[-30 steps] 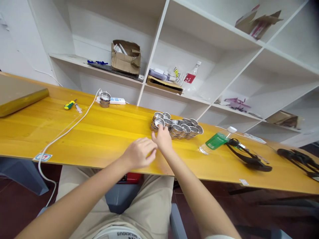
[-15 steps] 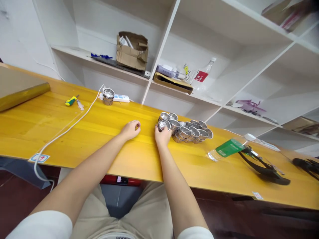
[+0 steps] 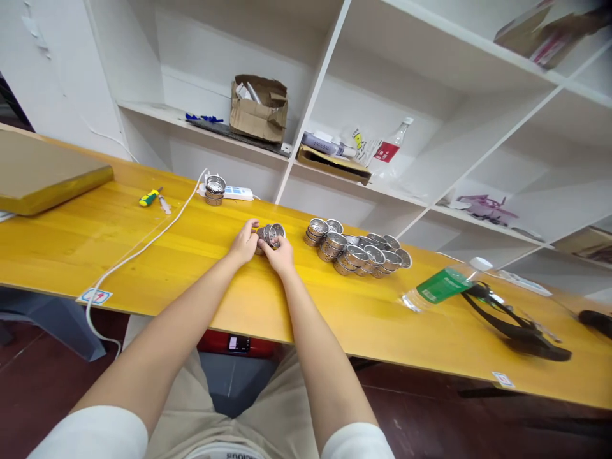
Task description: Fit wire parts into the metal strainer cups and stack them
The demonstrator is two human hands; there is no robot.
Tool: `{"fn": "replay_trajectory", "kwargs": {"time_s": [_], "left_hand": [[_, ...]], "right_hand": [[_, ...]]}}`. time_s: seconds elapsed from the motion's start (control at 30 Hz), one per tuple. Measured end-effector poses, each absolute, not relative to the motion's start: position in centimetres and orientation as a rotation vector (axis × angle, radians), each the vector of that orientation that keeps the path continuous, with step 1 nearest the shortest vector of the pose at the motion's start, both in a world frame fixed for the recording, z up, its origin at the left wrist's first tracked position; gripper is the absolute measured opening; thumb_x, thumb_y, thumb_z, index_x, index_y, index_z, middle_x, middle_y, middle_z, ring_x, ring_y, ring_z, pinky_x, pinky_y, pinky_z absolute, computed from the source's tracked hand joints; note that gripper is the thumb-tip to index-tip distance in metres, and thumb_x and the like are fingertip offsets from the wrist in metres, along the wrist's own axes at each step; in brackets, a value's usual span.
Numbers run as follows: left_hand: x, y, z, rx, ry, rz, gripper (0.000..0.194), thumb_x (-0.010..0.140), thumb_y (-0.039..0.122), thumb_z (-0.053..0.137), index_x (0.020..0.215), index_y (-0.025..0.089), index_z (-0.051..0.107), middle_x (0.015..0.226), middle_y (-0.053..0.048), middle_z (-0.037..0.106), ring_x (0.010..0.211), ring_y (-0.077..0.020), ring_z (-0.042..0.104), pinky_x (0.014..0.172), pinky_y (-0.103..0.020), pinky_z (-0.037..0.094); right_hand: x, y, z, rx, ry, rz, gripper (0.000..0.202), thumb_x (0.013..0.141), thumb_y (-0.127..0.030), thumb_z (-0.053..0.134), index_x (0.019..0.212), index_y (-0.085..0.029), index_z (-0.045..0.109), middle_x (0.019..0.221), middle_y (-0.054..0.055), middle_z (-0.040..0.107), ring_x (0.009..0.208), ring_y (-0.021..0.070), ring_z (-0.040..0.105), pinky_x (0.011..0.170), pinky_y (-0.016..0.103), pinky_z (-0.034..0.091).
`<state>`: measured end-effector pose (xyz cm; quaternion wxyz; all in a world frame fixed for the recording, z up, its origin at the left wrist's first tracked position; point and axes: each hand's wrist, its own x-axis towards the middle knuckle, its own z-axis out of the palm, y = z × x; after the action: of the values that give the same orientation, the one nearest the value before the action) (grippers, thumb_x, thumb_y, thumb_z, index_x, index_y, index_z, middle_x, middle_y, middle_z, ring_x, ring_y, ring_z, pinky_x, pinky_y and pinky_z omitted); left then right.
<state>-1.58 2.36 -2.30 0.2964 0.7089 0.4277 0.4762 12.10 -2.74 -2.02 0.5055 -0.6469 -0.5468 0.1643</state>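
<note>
A short stack of perforated metal strainer cups (image 3: 270, 233) lies tilted between my hands above the middle of the table, rims facing right. My right hand (image 3: 280, 256) grips its rim end, thumb along the near side. Around the other end, the fingers of my left hand (image 3: 245, 242) are closed; part of the stack is hidden by them. To the right stands a cluster of more stacked strainer cups (image 3: 355, 256), rims up. Another stack of strainer cups (image 3: 215, 191) stands upright at the back left, apart from my hands.
A white power strip (image 3: 238, 193) and its cable (image 3: 157, 241) lie to the left, near a green-yellow screwdriver (image 3: 150, 197). On the right lie a green-labelled bottle (image 3: 442, 284) and a black strap (image 3: 516, 331). White shelves (image 3: 313, 95) rise behind the yellow table (image 3: 239, 299).
My right hand has moved left from the cluster with a stack of strainer cups, tipping it sideways. My left hand, previously apart and holding nothing visible, has met it. The view has shifted slightly.
</note>
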Motion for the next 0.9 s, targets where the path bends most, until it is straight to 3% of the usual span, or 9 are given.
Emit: {"fn": "replay_trajectory", "kwargs": {"time_s": [0.13,0.27,0.47,0.73,0.9], "left_hand": [[-1.6,2.8,-2.5,1.920,1.047,1.192,0.040,0.096,0.033,0.048,0.133,0.019,0.056,0.141,-0.012,0.065,0.128,-0.0235,0.062,0.117,-0.042,0.046],[-1.2,1.9,-2.6,2.198,1.028,1.055,0.058,0.086,0.049,0.067,0.134,0.019,0.056,0.142,-0.014,0.062,0.134,-0.0294,0.059,0.119,-0.045,0.043],[-1.6,1.6,-2.6,2.261,1.175,1.003,0.058,0.079,0.038,0.073,0.131,0.020,0.057,0.138,-0.013,0.063,0.129,-0.0311,0.061,0.114,-0.044,0.047],[-1.6,2.1,-2.7,2.210,1.272,1.067,0.061,0.077,0.034,0.076,0.132,0.018,0.056,0.137,-0.015,0.062,0.130,-0.0329,0.060,0.116,-0.045,0.045],[-1.7,2.2,-2.5,2.195,1.394,1.033,0.044,0.077,0.037,0.077,0.114,0.019,0.063,0.126,-0.014,0.066,0.121,-0.0331,0.064,0.109,-0.043,0.050]], "right_hand": [[13.5,-2.7,-2.7,-1.312,-1.106,0.639,0.045,0.071,-0.060,0.079,0.079,-0.021,0.057,0.083,0.003,0.069,0.084,0.0202,0.066,0.076,0.033,0.060],[16.1,-3.1,-2.9,-1.312,-0.934,0.669,0.046,0.074,-0.062,0.077,0.085,-0.020,0.061,0.088,0.005,0.072,0.089,0.0214,0.069,0.070,0.031,0.061],[16.9,-3.5,-2.9,-1.768,-1.097,0.297,0.042,0.066,-0.058,0.083,0.072,-0.024,0.060,0.086,0.007,0.070,0.092,0.0284,0.066,0.089,0.042,0.055],[15.4,-3.9,-2.4,-1.714,-1.279,0.284,0.037,0.070,-0.051,0.084,0.077,-0.022,0.062,0.105,0.009,0.068,0.100,0.0259,0.065,0.099,0.038,0.048],[15.3,-3.9,-2.5,-1.629,-1.314,0.274,0.032,0.075,-0.048,0.081,0.082,-0.022,0.063,0.108,0.008,0.068,0.108,0.0257,0.064,0.102,0.037,0.047]]}}
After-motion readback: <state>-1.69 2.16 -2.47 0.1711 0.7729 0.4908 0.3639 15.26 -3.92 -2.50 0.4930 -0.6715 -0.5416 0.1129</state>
